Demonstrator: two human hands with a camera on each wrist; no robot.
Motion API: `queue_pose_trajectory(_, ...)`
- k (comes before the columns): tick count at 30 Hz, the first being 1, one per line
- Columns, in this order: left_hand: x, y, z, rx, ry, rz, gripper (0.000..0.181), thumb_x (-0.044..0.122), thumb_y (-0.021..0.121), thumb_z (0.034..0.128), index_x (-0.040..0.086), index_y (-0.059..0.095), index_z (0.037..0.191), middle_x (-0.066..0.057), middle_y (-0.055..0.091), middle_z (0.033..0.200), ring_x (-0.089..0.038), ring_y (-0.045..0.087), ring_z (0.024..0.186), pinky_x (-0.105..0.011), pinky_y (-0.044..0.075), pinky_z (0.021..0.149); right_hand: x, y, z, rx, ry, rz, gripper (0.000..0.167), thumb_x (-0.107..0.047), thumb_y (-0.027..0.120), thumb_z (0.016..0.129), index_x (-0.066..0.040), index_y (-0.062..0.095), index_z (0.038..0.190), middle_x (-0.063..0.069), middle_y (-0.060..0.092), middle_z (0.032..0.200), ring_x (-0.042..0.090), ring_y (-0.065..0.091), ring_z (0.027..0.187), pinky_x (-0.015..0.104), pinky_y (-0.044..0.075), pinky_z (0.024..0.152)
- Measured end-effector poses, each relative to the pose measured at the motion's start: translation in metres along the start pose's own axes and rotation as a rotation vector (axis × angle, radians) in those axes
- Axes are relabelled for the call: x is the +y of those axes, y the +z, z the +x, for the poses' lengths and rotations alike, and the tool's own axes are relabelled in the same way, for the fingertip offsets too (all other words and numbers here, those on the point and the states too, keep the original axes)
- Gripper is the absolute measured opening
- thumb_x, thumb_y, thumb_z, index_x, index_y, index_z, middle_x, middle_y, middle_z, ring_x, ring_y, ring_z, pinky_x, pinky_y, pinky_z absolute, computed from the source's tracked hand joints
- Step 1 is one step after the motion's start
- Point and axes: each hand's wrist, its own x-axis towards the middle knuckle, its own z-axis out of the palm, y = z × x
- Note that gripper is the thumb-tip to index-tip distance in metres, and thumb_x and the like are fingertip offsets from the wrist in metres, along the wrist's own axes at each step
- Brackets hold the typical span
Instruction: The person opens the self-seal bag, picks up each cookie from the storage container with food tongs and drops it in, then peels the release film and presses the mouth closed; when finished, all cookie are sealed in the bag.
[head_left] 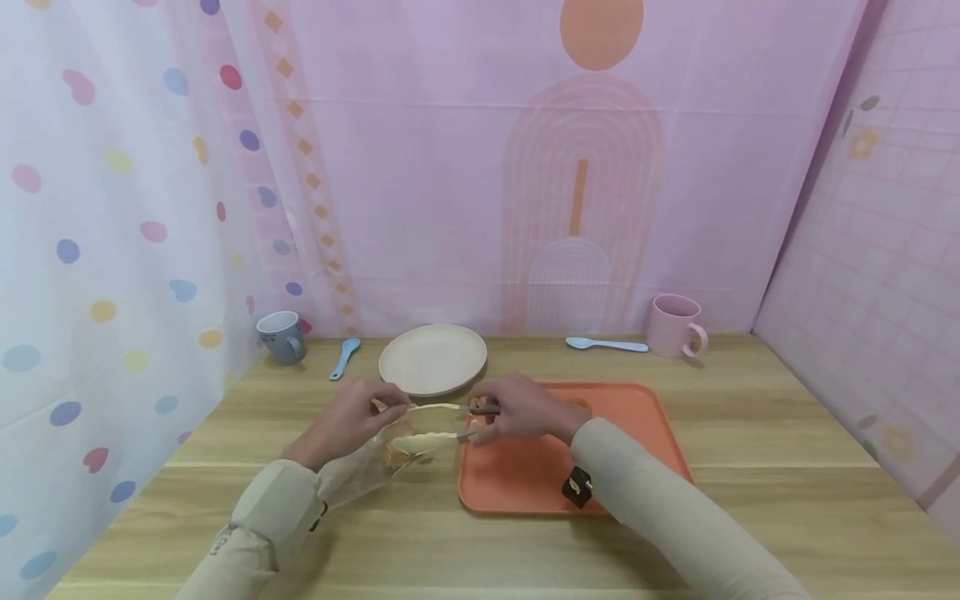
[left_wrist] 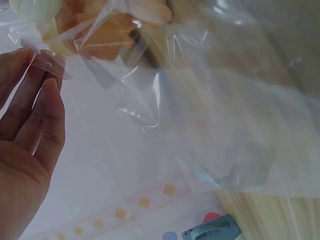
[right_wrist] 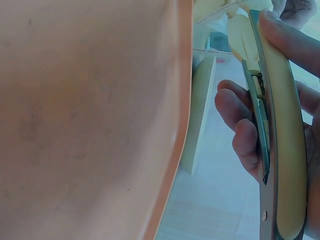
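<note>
My right hand (head_left: 520, 406) grips a pair of tongs (right_wrist: 285, 145) by the handles. The tongs' two pale tips point left and stand apart, the lower one (head_left: 423, 442) at the mouth of a clear plastic bag (head_left: 356, 473). Thumb and fingers of my left hand (head_left: 356, 417) pinch the bag's upper edge. Inside the bag, tan bread-like pieces (left_wrist: 105, 35) show through the film in the left wrist view. An orange tray (head_left: 517, 475) lies under my right hand and forearm. Whether the tips touch the pieces, I cannot tell.
Behind my hands lies a cream plate (head_left: 432, 358). A grey-blue mug (head_left: 282, 340) and blue spoon (head_left: 345, 358) are back left; a pink mug (head_left: 672, 325) and light-blue spoon (head_left: 607, 344) are back right. A small black object (head_left: 576, 492) shows by my right sleeve.
</note>
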Motion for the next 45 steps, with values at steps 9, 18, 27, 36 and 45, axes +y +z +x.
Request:
queue_pose_trajectory(9,-0.005,-0.001,-0.004,-0.003,0.017,0.031,0.006,0.007,0.073,0.09,0.01,0.078,0.092,-0.002,0.079,0.091,-0.014,0.073,0.083,-0.021,0.056,0.065,-0.001,-0.001,-0.002,-0.012,0.023,0.017,0.045,-0.035,0.087,0.078,-0.014,0.07,0.115,-0.005,0.069,0.077,0.006,0.061,0.068,0.026,0.05,0.066)
queue_pose_trajectory(18,-0.005,-0.002,-0.008,0.002,0.011,0.036,0.008,0.006,0.072,0.0903,0.009,0.078,0.093,-0.002,0.079,0.091,-0.016,0.073,0.084,-0.02,0.054,0.065,0.013,-0.019,-0.024,0.03,0.028,0.008,0.04,-0.035,0.087,0.076,-0.022,0.071,0.11,-0.009,0.07,0.077,0.004,0.062,0.07,0.026,0.05,0.068)
queue_pose_trajectory(27,-0.002,-0.002,-0.006,-0.01,-0.01,0.031,0.007,0.006,0.072,0.0907,0.007,0.078,0.095,-0.003,0.079,0.093,-0.018,0.074,0.086,-0.022,0.055,0.067,0.043,-0.058,-0.08,0.083,0.091,-0.091,0.035,-0.039,0.085,0.078,-0.023,0.067,0.103,-0.01,0.065,0.077,0.007,0.058,0.071,0.028,0.047,0.069)
queue_pose_trajectory(36,-0.001,0.001,-0.005,-0.042,-0.013,0.026,0.008,0.007,0.071,0.0914,0.008,0.077,0.096,-0.002,0.078,0.091,-0.015,0.073,0.085,-0.021,0.055,0.068,0.079,-0.08,-0.136,0.157,0.196,-0.194,0.034,-0.035,0.087,0.074,-0.018,0.068,0.096,-0.01,0.063,0.074,0.009,0.059,0.072,0.027,0.046,0.066)
queue_pose_trajectory(45,-0.001,0.001,-0.005,-0.055,-0.014,0.033,0.008,0.008,0.071,0.0917,0.01,0.077,0.096,0.0,0.078,0.09,-0.015,0.073,0.085,-0.022,0.055,0.068,0.097,-0.085,-0.161,0.119,0.301,-0.167,0.044,-0.034,0.087,0.075,-0.007,0.067,0.103,-0.002,0.06,0.074,0.01,0.051,0.069,0.028,0.042,0.063)
